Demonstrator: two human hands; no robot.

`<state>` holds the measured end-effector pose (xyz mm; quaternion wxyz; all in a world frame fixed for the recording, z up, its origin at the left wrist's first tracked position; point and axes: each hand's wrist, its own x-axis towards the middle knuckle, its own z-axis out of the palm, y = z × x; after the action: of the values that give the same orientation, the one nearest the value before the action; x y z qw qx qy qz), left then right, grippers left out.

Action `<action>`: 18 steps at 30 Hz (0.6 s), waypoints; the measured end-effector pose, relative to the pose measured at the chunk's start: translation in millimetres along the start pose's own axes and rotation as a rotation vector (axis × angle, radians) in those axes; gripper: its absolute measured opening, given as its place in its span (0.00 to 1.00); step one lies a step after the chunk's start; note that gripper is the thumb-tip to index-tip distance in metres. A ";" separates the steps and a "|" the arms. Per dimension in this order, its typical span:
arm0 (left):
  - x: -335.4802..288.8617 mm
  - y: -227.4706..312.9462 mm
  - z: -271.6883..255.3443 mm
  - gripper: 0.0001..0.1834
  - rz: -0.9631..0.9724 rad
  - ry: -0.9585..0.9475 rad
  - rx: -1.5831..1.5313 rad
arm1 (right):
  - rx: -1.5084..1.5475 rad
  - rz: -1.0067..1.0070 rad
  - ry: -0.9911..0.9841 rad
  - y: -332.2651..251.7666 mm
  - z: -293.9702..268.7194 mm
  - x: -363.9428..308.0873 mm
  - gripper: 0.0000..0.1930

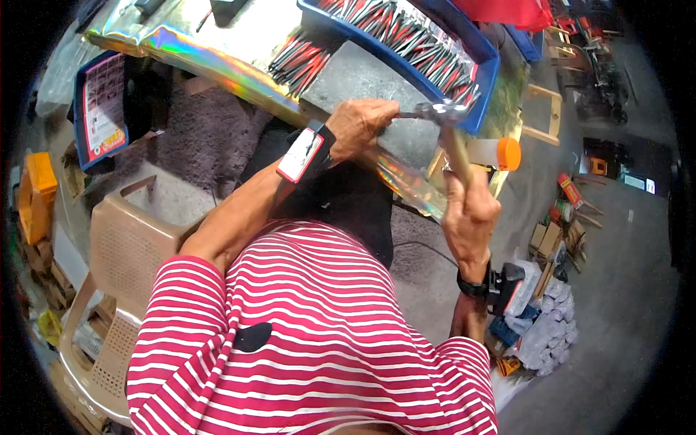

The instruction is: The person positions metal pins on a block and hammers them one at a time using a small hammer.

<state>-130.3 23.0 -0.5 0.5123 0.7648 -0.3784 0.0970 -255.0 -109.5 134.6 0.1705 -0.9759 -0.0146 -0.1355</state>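
My left hand point(359, 127) is closed in a fist over the near edge of a grey metal slab point(366, 76). Out of its fingers, to the right, pokes a thin dark piece point(407, 114), mostly hidden by the hand. My right hand point(470, 214) is wrapped round the wooden handle of a hammer point(457, 154). The shiny hammer head is at the tip of the dark piece; whether they touch I cannot tell. Several slim red-and-black pieces point(299, 64) lie heaped left of the slab. Many more fill a blue tray point(487, 90) behind it.
A white bottle with an orange cap point(507, 154) lies beside the hammer handle at the table's right side. Shiny holographic sheeting point(210, 61) covers the table edge. A beige plastic chair point(123, 239) stands at left. Bagged items point(551, 326) sit on the floor at right.
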 end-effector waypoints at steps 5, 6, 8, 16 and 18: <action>-0.8 -2.1 0.1 0.08 0.015 -0.011 0.010 | 0.331 0.137 0.122 -4.4 -31.1 1.5 0.07; -1.2 -2.8 1.2 0.08 0.016 -0.012 0.010 | 0.389 0.165 0.208 -9.9 -35.0 0.9 0.07; -2.4 -4.1 2.8 0.08 0.030 0.015 0.021 | 0.616 0.257 0.373 -22.2 -35.5 -2.1 0.07; -4.0 -3.5 1.0 0.10 0.001 -0.030 0.026 | 0.168 0.118 0.057 14.9 13.5 -0.4 0.07; -4.1 -3.5 0.3 0.11 0.004 -0.023 0.039 | 0.337 0.188 0.070 18.5 17.7 -1.7 0.08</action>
<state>-130.9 25.3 -5.3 0.4925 0.7751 -0.3839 0.0965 -250.7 -121.0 112.0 0.3436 -0.9254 0.0601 -0.1483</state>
